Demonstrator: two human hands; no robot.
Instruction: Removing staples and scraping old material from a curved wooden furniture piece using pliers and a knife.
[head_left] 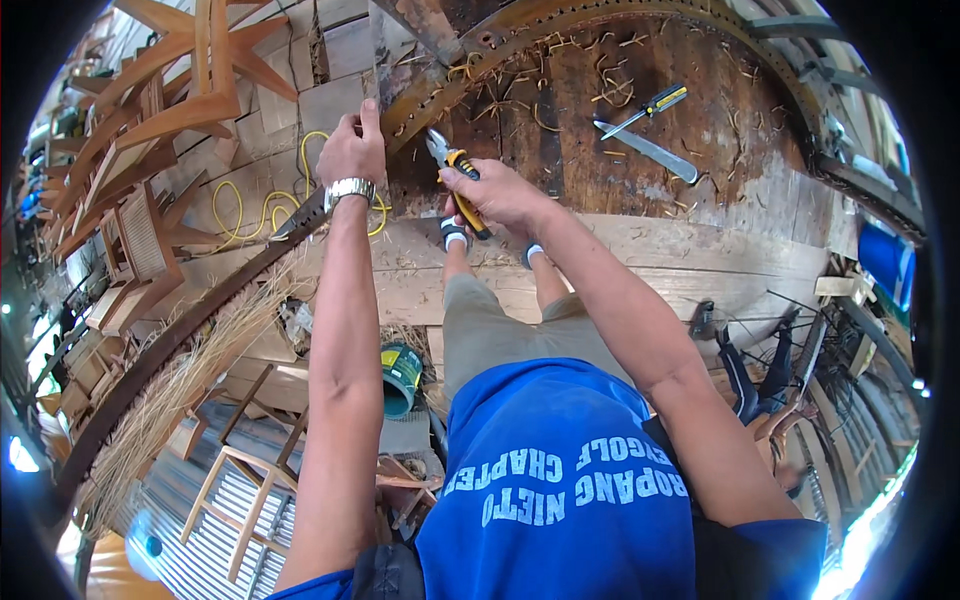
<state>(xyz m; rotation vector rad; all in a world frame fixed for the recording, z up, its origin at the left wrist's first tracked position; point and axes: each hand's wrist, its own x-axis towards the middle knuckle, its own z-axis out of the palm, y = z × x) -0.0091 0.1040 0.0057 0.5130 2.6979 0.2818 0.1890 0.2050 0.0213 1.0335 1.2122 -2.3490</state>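
My left hand [352, 152], a metal-band watch on its wrist, is closed round the curved wooden frame [425, 100], thumb pointing up. A row of small holes runs along this frame, which arcs across the far side and bends down toward the lower left. In my right hand [500, 192] is a pair of pliers [464, 170] with yellow-and-black handles. Their jaws point up and left, close to the frame's inner edge; whether they grip anything is too small to tell. Beyond, on the stained wooden work surface [560, 150], lie a yellow-handled screwdriver [650, 108] and a flat metal blade [650, 152].
Short cane scraps [615, 90] litter the work surface. Wooden chair frames [170, 110] are piled at left, near a yellow cord [240, 215]. Long cane strands [190, 390] hang along the lower left. A green container [402, 375] stands beside my legs. Another person [770, 420] is at right.
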